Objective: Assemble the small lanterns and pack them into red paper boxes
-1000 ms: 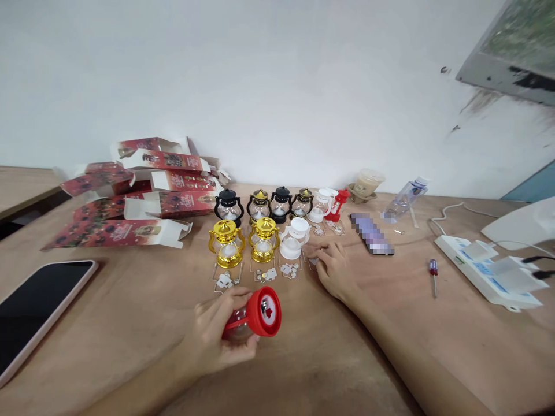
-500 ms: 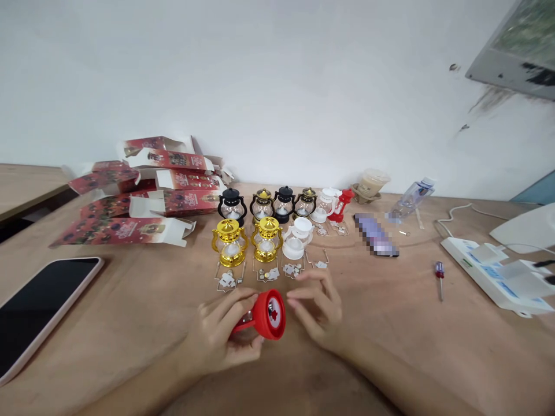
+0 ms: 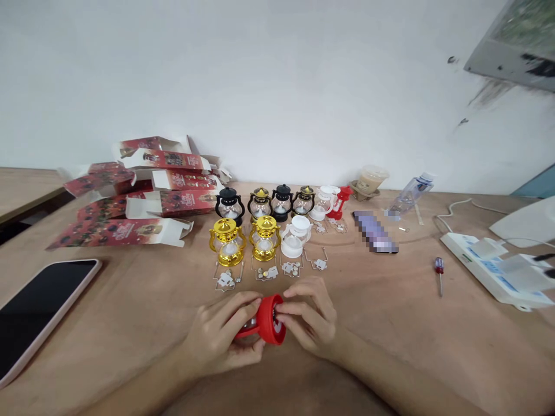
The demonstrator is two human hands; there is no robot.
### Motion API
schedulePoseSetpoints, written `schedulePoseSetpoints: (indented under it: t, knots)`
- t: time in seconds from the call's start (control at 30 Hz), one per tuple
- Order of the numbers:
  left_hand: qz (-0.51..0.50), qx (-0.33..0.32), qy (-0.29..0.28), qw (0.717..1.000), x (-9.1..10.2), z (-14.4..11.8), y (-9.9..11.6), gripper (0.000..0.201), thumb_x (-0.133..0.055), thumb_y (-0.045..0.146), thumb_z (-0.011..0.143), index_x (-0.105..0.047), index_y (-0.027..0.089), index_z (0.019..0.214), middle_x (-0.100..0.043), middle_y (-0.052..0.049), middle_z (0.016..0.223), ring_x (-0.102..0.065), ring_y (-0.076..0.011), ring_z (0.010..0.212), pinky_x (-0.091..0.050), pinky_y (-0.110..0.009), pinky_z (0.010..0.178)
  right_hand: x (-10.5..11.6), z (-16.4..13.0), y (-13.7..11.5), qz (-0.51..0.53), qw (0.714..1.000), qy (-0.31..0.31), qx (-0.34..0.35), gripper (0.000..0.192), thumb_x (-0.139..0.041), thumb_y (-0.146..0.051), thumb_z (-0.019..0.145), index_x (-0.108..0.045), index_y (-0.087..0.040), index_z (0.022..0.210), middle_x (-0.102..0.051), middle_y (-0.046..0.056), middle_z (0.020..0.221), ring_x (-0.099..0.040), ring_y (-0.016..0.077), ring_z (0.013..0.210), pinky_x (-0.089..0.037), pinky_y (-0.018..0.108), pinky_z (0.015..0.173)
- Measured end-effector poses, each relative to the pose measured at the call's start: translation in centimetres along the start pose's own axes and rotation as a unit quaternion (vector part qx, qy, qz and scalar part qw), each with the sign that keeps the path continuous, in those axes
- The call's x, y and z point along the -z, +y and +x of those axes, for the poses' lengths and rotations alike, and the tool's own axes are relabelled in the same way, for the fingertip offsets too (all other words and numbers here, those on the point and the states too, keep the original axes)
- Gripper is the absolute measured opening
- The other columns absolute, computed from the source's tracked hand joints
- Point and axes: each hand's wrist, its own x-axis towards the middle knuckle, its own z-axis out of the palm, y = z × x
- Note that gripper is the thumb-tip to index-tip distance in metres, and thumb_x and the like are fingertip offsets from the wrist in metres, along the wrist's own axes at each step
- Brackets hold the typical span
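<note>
Right hand (image 3: 310, 320) now over lantern base (image 3: 269, 321)

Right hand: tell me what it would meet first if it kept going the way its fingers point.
The right hand points left, its fingertips already on the red lantern that the left hand holds. So it meets the lantern's red base first.

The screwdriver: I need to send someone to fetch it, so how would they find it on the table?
Start at the white power strip near the table's right edge. Just left of it, alone on bare wood, lies the screwdriver. It is small, with a red handle and thin metal shaft, unlike the blurred dark item farther left.
</note>
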Motion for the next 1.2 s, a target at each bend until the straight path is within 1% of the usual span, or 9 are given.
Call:
schedulePoseSetpoints:
  t: [0.13, 0.27, 0.4, 0.47, 0.7, 0.9, 1.07, 1.2]
  knots:
    - [0.000, -0.005, 0.002, 1.000, -0.01, -0.03, -0.06, 0.029, -0.055, 0.022, 0.071, -0.056, 0.012, 0.099, -0.069, -0.011, 0.085, -0.068, -0.0158, 0.070, -0.057, -0.022, 0.061, -0.04, 0.01, 0.29, -0.010, 1.000, 0.007, 0.021, 0.008, -0.062, -0.014, 0.083, -0.062, -0.015, 0.091, -0.063, 0.007, 0.089, -0.056, 0.0160, 0.081, -0.048, 0.034, 0.073]
    - [-0.005, -0.005, -0.006, 1.000, 0.04, -0.20, -0.13, 0.032, -0.057, 0.021, 0.069, -0.056, 0.012, 0.099, -0.069, -0.011, 0.086, -0.069, -0.0162, 0.071, -0.058, -0.022, 0.061, -0.32, 0.00, 0.42, -0.009, 0.999, 0.008, 0.040, 0.007, -0.058, -0.014, 0.086, -0.061, -0.015, 0.092, -0.065, 0.006, 0.083, -0.059, 0.0145, 0.076, -0.051, 0.033, 0.070]
    - [-0.008, -0.006, -0.008, 1.000, 0.18, -0.09, -0.14, 0.030, -0.056, 0.022, 0.070, -0.055, 0.012, 0.098, -0.070, -0.010, 0.084, -0.069, -0.0162, 0.070, -0.057, -0.022, 0.059, -0.43, -0.02, 0.52, 0.023, 0.997, -0.003, 0.069, 0.009, -0.056, -0.010, 0.086, -0.060, -0.011, 0.093, -0.067, 0.009, 0.084, -0.064, 0.0167, 0.084, -0.057, 0.032, 0.075]
    - [-0.012, -0.006, -0.010, 1.000, 0.24, -0.01, -0.13, 0.029, -0.055, 0.023, 0.071, -0.055, 0.012, 0.098, -0.069, -0.011, 0.084, -0.069, -0.0162, 0.070, -0.057, -0.022, 0.059, -0.35, -0.03, 0.53, 0.021, 0.997, -0.008, 0.079, 0.011, -0.056, -0.010, 0.086, -0.060, -0.010, 0.095, -0.068, 0.011, 0.085, -0.064, 0.0176, 0.088, -0.058, 0.031, 0.076]
    - [-0.018, -0.006, -0.016, 1.000, 0.25, -0.05, -0.17, 0.028, -0.055, 0.022, 0.071, -0.055, 0.011, 0.097, -0.069, -0.012, 0.084, -0.069, -0.0168, 0.071, -0.057, -0.023, 0.061, 0.07, 0.29, 0.19, -0.009, 0.995, -0.021, 0.102, 0.010, -0.057, -0.009, 0.085, -0.061, -0.007, 0.094, -0.070, 0.013, 0.083, -0.066, 0.0188, 0.083, -0.059, 0.027, 0.069]
    - [-0.014, -0.019, -0.009, 1.000, 0.21, 0.00, -0.02, 0.031, -0.056, 0.019, 0.068, -0.055, 0.010, 0.098, -0.069, -0.013, 0.084, -0.069, -0.0176, 0.071, -0.057, -0.023, 0.060, -0.01, 0.35, 0.26, -0.033, 0.994, -0.005, 0.108, 0.010, -0.057, -0.008, 0.083, -0.061, -0.007, 0.093, -0.070, 0.012, 0.078, -0.066, 0.0165, 0.072, -0.057, 0.025, 0.059]
    - [-0.022, -0.016, -0.010, 1.000, 0.41, 0.19, 0.07, 0.031, -0.056, 0.017, 0.068, -0.054, 0.011, 0.098, -0.069, -0.012, 0.083, -0.068, -0.0164, 0.069, -0.057, -0.022, 0.061, 0.03, 0.21, 0.42, -0.014, 0.993, -0.021, 0.116, 0.009, -0.054, -0.013, 0.087, -0.061, -0.009, 0.091, -0.070, 0.012, 0.081, -0.065, 0.0178, 0.081, -0.058, 0.026, 0.065]
    - [-0.026, -0.015, -0.013, 0.999, 0.34, 0.13, -0.07, 0.030, -0.056, 0.019, 0.069, -0.054, 0.012, 0.098, -0.069, -0.012, 0.084, -0.069, -0.0167, 0.070, -0.057, -0.022, 0.060, 0.06, 0.13, 0.53, -0.010, 0.993, -0.023, 0.118, 0.009, -0.056, -0.011, 0.085, -0.062, -0.008, 0.091, -0.069, 0.013, 0.083, -0.065, 0.0186, 0.084, -0.059, 0.027, 0.067]
